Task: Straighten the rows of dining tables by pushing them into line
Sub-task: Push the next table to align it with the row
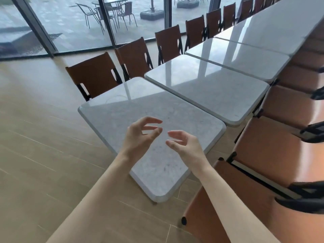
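I hold my left hand (140,135) and right hand (184,143) above the near table (122,109), fingers loosely curled, grasping nothing. That table ends the row, just beside the next table (206,90) but skewed — one corner points back at me. To square it I'd press both palms on the near edges and turn it slowly, until its long axis runs with the row.

Left hand (140,134) and right hand (184,142) hover, fingers loosely curled, empty, over the nearest table (122,109) — a marble top skewed against the second table (210,88) — brown chairs (94,76) alongside
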A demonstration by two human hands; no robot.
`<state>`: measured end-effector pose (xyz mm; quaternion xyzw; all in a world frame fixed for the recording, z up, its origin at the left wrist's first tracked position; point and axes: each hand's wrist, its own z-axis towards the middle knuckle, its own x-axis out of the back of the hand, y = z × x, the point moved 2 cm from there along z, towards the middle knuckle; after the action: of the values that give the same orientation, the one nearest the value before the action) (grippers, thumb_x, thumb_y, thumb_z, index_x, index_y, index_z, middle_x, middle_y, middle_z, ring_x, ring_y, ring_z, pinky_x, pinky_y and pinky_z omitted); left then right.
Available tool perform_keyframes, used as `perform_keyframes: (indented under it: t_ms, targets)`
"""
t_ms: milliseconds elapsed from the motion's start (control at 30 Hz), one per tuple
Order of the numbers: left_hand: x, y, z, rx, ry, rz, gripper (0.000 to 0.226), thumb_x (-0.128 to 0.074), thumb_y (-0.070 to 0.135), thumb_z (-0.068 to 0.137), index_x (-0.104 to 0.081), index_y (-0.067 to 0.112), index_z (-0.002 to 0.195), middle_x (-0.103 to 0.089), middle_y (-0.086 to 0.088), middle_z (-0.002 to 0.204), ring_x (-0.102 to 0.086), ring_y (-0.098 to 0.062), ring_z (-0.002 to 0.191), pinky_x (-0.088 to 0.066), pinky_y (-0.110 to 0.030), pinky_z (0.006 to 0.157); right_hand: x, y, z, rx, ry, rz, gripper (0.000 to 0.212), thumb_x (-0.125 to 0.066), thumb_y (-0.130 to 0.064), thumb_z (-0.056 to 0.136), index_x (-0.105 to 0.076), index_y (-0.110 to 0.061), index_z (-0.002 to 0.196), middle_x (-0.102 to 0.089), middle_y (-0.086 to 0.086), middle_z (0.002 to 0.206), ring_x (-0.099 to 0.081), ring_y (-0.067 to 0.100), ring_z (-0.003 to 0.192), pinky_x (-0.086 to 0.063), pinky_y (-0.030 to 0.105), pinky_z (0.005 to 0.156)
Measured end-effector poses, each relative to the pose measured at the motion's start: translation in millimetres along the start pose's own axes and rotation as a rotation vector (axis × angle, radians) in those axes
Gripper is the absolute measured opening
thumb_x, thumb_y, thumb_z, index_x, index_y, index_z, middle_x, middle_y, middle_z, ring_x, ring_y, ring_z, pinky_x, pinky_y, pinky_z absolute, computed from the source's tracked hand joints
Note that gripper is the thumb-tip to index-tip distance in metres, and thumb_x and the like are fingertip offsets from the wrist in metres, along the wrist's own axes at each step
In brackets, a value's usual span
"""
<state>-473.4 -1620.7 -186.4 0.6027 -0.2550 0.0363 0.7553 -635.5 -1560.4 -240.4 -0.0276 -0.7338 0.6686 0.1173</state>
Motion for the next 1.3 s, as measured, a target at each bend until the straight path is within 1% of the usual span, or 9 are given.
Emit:
perform_keyframes:
  t_ms: [133,367,500,633,700,833,1000,1167,1300]
  targets:
    - [51,10,1,-0.109,0.015,-0.059,0.018,-0.074,0.021,0.091,-0.069,0.031,0.105,-0.069,0.02,0.109,-0.066,0.012,0.097,-0.049,-0.005,0.074,-28,-44,-15,0.087,0.093,0.096,0.029,-0.074,-0.025,0.092,-0.068,-0.025,0.121,-0.07,-0.012,0.119,-0.068,0.0,0.105,-0.056,0.022,0.091]
    - [141,-14,15,-0.192,-0.009,-0.089,0.018,-0.073,0.019,0.09,-0.069,0.029,0.105,-0.07,0.018,0.109,-0.07,-0.002,0.1,-0.054,-0.011,0.08,-113,-80,12,0.138,0.183,0.129,0.027,-0.072,-0.02,0.093,-0.07,-0.026,0.119,-0.071,-0.011,0.12,-0.069,0.004,0.107,-0.057,0.035,0.099]
    - [171,-34,30,-0.221,-0.014,-0.098,0.015,-0.072,0.026,0.09,-0.069,0.029,0.104,-0.07,0.018,0.108,-0.07,0.001,0.098,-0.053,-0.011,0.076,-147,-89,28,0.168,0.209,0.147,0.027,-0.072,-0.018,0.094,-0.069,-0.029,0.118,-0.071,-0.009,0.121,-0.069,0.004,0.108,-0.057,0.034,0.099]
    - [189,-53,45,-0.208,-0.013,-0.158,0.031,-0.068,0.043,0.085,-0.07,0.024,0.11,-0.071,0.014,0.112,-0.07,-0.003,0.101,-0.056,-0.016,0.081,-167,-99,46,0.181,0.27,0.157,0.027,-0.071,-0.016,0.095,-0.069,-0.028,0.119,-0.071,-0.009,0.121,-0.069,0.002,0.107,-0.056,0.033,0.099]
    - [197,-62,57,-0.194,-0.014,-0.177,0.032,-0.069,0.04,0.087,-0.07,0.021,0.112,-0.071,0.015,0.113,-0.069,-0.001,0.101,-0.055,-0.013,0.08,-174,-102,57,0.189,0.282,0.153,0.027,-0.07,-0.015,0.095,-0.069,-0.03,0.117,-0.071,-0.01,0.121,-0.069,0.003,0.107,-0.056,0.032,0.099]
    - [208,-85,81,-0.134,-0.015,-0.215,0.021,-0.07,0.027,0.093,-0.07,0.021,0.113,-0.07,0.017,0.114,-0.069,0.0,0.103,-0.051,-0.01,0.076,-184,-100,81,0.176,0.295,0.145,0.028,-0.07,-0.013,0.094,-0.068,-0.028,0.118,-0.07,-0.011,0.119,-0.07,0.002,0.107,-0.056,0.03,0.098]
    - [216,-107,128,-0.089,-0.066,-0.188,0.017,-0.069,0.026,0.095,-0.07,0.026,0.112,-0.071,0.018,0.114,-0.069,-0.002,0.104,-0.051,-0.011,0.08,-195,-92,127,0.154,0.343,0.15,0.029,-0.07,-0.013,0.094,-0.068,-0.027,0.12,-0.071,-0.008,0.12,-0.07,0.003,0.107,-0.056,0.028,0.096]
    - [211,-108,194,-0.098,-0.14,-0.189,0.02,-0.072,0.023,0.093,-0.07,0.021,0.113,-0.072,0.012,0.117,-0.07,-0.006,0.106,-0.054,-0.02,0.085,-191,-93,177,0.145,0.378,0.15,0.029,-0.07,-0.012,0.094,-0.067,-0.029,0.117,-0.069,-0.009,0.121,-0.069,-0.001,0.106,-0.054,0.016,0.089]
    - [196,-104,243,-0.12,-0.225,-0.2,0.021,-0.074,0.024,0.091,-0.07,0.025,0.112,-0.072,0.012,0.117,-0.069,-0.007,0.109,-0.053,-0.022,0.086,-173,-91,215,0.121,0.476,0.157,0.027,-0.07,-0.013,0.094,-0.068,-0.028,0.117,-0.07,-0.007,0.121,-0.068,-0.002,0.106,-0.054,0.017,0.088]
